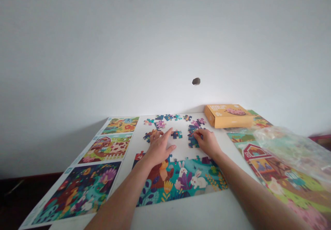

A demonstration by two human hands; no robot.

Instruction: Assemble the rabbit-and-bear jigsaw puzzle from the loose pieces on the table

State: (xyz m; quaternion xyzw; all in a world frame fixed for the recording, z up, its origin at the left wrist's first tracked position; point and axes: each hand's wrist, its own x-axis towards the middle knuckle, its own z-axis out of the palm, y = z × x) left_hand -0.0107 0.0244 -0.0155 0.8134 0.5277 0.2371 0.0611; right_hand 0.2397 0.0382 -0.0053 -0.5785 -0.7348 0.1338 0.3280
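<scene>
My left hand point(160, 148) hovers or rests over the table with its fingers spread, between a loose puzzle piece point(177, 134) and a few orange-brown pieces point(149, 136) partly under its fingers. My right hand point(207, 142) has thumb and fingers pinched at a dark blue puzzle piece point(192, 142), in a cluster of pieces at the right. Below both hands lies the joined part of a jigsaw puzzle point(184, 180), with white rabbits, plants and a brown animal. My left forearm covers some of its left side.
Several loose pieces point(169, 117) lie towards the wall. A printed picture sheet point(104, 147) runs along the left edge. At the right stand a yellow puzzle box point(229, 116), a farm puzzle point(279, 171) and a clear plastic bag point(292, 147). The white wall point(155, 50) has a hole.
</scene>
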